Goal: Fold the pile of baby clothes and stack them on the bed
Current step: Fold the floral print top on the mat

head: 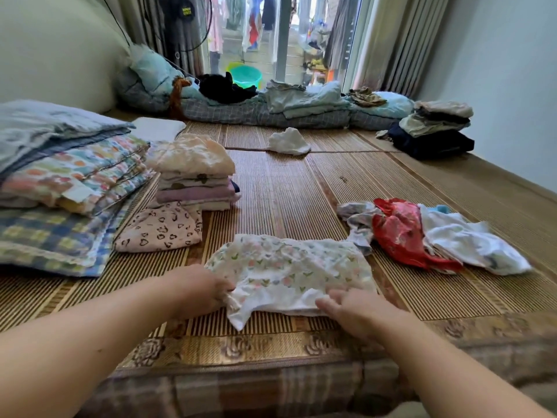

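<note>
A white baby garment with small pink flowers (289, 267) lies spread on the bamboo mat (280, 191) near the bed's front edge. My left hand (202, 289) pinches its near left edge. My right hand (352, 312) rests on its near right edge with the fingers stretched out. To the right lies an unfolded pile (428, 233) of red, white and grey clothes. On the left stands a stack of folded baby clothes (193, 173), with a folded pink heart-print piece (159, 229) in front of it.
Folded quilts and a checked blanket (63, 188) fill the left side. A crumpled white cloth (287, 141) lies mid-mat. Another folded stack (434, 128) stands at the far right, and bedding with more clothes (301, 104) lines the far edge by the window.
</note>
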`<move>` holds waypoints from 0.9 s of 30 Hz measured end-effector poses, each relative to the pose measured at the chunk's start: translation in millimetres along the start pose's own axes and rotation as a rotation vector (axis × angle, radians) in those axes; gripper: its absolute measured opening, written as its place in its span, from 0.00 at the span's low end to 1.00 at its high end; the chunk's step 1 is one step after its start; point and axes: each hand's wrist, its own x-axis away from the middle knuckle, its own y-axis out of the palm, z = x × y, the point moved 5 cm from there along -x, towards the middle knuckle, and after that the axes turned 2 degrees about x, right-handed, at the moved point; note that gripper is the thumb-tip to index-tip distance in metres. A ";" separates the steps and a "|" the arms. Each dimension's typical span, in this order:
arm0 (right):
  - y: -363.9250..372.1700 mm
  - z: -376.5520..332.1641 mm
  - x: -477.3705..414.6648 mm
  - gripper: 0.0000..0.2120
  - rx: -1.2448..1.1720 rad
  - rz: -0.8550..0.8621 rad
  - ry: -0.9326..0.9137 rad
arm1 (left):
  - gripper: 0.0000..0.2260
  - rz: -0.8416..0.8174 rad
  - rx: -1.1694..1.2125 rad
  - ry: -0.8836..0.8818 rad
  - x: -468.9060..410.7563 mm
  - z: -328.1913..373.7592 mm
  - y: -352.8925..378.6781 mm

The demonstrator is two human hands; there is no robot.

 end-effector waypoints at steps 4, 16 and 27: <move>-18.0 -1.0 -41.8 0.31 -0.076 0.012 0.028 | 0.21 -0.002 -0.032 0.066 8.3 25.6 -0.6; -36.7 -31.2 -30.2 0.17 -0.096 0.577 -0.323 | 0.18 0.164 0.285 0.269 14.4 89.6 -10.2; 67.9 -74.9 18.3 0.39 0.369 0.218 -0.376 | 0.38 0.009 0.105 0.033 19.3 27.5 28.3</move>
